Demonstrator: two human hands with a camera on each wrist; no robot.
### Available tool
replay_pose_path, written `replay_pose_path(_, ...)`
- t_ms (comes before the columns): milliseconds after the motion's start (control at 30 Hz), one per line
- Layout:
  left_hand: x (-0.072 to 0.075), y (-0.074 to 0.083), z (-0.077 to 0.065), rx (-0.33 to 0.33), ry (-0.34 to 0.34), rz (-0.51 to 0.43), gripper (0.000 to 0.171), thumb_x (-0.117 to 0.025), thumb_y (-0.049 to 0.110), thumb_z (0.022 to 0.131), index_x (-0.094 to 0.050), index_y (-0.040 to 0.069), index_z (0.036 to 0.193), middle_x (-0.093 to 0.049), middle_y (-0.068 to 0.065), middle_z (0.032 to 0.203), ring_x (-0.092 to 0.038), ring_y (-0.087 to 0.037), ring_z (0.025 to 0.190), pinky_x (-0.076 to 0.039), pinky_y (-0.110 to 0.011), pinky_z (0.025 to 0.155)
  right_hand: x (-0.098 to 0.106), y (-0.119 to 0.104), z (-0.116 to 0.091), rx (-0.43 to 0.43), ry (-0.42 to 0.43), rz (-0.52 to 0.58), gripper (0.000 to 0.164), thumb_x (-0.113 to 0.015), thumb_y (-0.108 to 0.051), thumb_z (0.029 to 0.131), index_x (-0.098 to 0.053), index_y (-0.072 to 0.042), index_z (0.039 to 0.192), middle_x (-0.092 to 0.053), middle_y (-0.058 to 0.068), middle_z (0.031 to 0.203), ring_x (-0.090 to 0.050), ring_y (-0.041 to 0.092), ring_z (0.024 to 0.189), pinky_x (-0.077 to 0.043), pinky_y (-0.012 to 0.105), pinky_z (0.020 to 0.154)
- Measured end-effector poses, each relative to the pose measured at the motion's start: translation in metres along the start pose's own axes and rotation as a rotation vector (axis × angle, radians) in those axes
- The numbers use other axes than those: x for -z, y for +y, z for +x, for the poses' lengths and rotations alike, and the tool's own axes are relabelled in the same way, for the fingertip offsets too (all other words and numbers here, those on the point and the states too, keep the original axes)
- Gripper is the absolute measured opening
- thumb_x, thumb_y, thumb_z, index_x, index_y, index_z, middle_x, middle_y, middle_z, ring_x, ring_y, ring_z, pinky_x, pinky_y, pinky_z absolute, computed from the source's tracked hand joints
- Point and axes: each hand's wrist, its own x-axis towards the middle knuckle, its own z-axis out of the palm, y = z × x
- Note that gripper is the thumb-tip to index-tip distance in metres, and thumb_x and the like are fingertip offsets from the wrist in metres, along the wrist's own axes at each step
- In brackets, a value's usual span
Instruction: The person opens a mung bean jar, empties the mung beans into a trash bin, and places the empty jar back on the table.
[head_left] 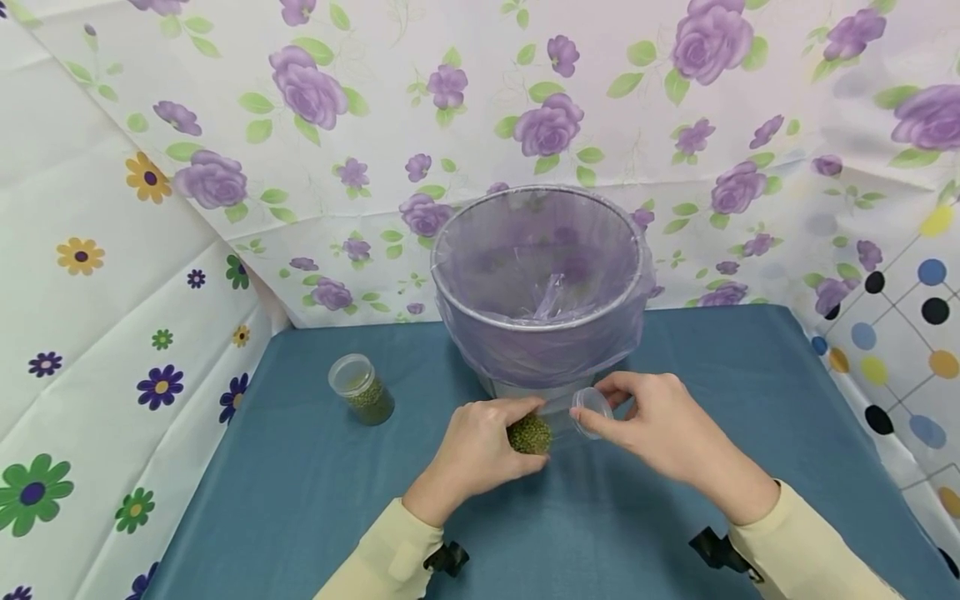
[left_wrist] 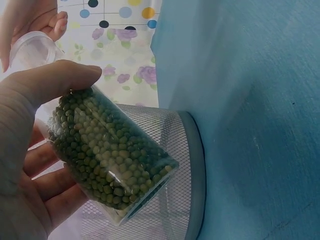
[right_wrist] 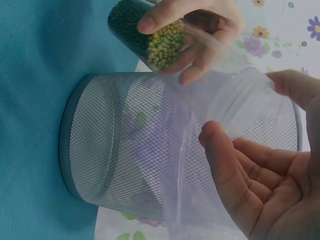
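Observation:
My left hand (head_left: 480, 442) grips a clear jar (left_wrist: 112, 150) part full of green beans, thumb on one side and fingers round the other. The jar is tilted, its mouth toward the right. At that mouth my right hand (head_left: 667, 425) pinches the clear lid (right_wrist: 242, 102) between thumb and fingers, at its rim. The left wrist view shows the beans lying toward the jar's base, and the right wrist view shows the lid right at the jar's mouth. Both hands are close in front of a mesh bin (head_left: 540, 354).
The bin has a thin purple bag (head_left: 495, 283) folded over its rim. A second clear jar (head_left: 366, 398) of green beans, with a lid on, stands upright on the blue tablecloth (head_left: 315, 500) at left. Flowered cloth (head_left: 360, 108) hangs behind the table.

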Motion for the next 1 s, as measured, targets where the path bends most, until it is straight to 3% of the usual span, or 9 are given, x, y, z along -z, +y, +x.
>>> replay_pose_path(167, -0.0014, -0.0011, -0.0009, 0.005, -0.007, 0.004, 0.058, -0.076, 0.048, 0.068, -0.060, 0.033, 0.122, -0.066, 0.015, 0.112, -0.063, 0.000, 0.085, -0.052, -0.023, 0.066, -0.0010, -0.0005, -0.0015, 0.055, 0.010, 0.008, 0.056, -0.059, -0.067, 0.076, -0.059, -0.029, 0.118, -0.064, -0.007, 0.105, -0.057, 0.007, 0.052, -0.047, 0.026, 0.048)
replay_pose_path(300, -0.0009, -0.0013, -0.0012, 0.003, 0.000, -0.010, 0.059, -0.076, 0.048, 0.068, -0.060, 0.033, 0.123, -0.067, 0.014, 0.112, -0.064, -0.001, 0.086, -0.052, -0.023, 0.068, -0.0009, -0.0017, -0.0011, 0.048, 0.053, 0.026, 0.066, -0.053, -0.069, 0.079, -0.053, -0.025, 0.129, -0.063, -0.008, 0.112, -0.058, 0.006, 0.054, -0.047, 0.025, 0.049)
replay_pose_path(400, -0.0001, -0.0008, -0.0009, 0.001, -0.004, -0.013, 0.059, -0.076, 0.048, 0.069, -0.059, 0.033, 0.124, -0.066, 0.014, 0.113, -0.064, -0.001, 0.087, -0.052, -0.023, 0.068, -0.0013, -0.0015, 0.0002, 0.013, 0.073, 0.018, 0.065, -0.049, -0.071, 0.080, -0.058, -0.023, 0.122, -0.066, -0.007, 0.107, -0.062, 0.006, 0.067, -0.051, 0.026, 0.056)
replay_pose_path(533, -0.0003, 0.0009, 0.0000, -0.005, -0.020, 0.003, 0.059, -0.076, 0.048, 0.068, -0.060, 0.033, 0.123, -0.066, 0.015, 0.114, -0.063, -0.001, 0.086, -0.052, -0.023, 0.067, -0.0038, 0.0014, -0.0006, -0.029, 0.040, -0.015, 0.065, -0.053, -0.075, 0.074, -0.065, -0.022, 0.110, -0.067, -0.005, 0.096, -0.064, 0.009, 0.082, -0.053, 0.029, 0.065)
replay_pose_path(633, -0.0006, 0.0028, 0.0016, -0.019, -0.036, 0.023, 0.059, -0.077, 0.047, 0.068, -0.061, 0.032, 0.122, -0.066, 0.015, 0.113, -0.064, -0.001, 0.085, -0.052, -0.023, 0.067, -0.0044, 0.0047, -0.0038, -0.036, 0.026, -0.020, 0.065, -0.057, -0.075, 0.070, -0.065, -0.022, 0.108, -0.066, -0.005, 0.093, -0.063, 0.010, 0.078, -0.052, 0.028, 0.063)
replay_pose_path(800, -0.0002, 0.0047, 0.0048, -0.024, -0.055, 0.034, 0.060, -0.076, 0.049, 0.068, -0.059, 0.033, 0.124, -0.065, 0.015, 0.115, -0.064, -0.003, 0.089, -0.053, -0.024, 0.069, -0.0011, 0.0076, -0.0066, 0.032, 0.046, -0.012, 0.057, -0.062, -0.069, 0.071, -0.063, -0.026, 0.108, -0.065, -0.005, 0.094, -0.059, 0.006, 0.065, -0.049, 0.024, 0.055)
replay_pose_path(1000, 0.0021, 0.0009, -0.0005, 0.020, -0.053, 0.010, 0.062, -0.077, 0.050, 0.068, -0.059, 0.033, 0.125, -0.064, 0.015, 0.118, -0.065, -0.004, 0.092, -0.054, -0.026, 0.071, -0.0028, 0.0032, -0.0032, 0.138, 0.020, 0.002, 0.052, -0.066, -0.064, 0.072, -0.061, -0.030, 0.111, -0.061, -0.012, 0.078, -0.057, 0.004, 0.063, -0.048, 0.023, 0.054)
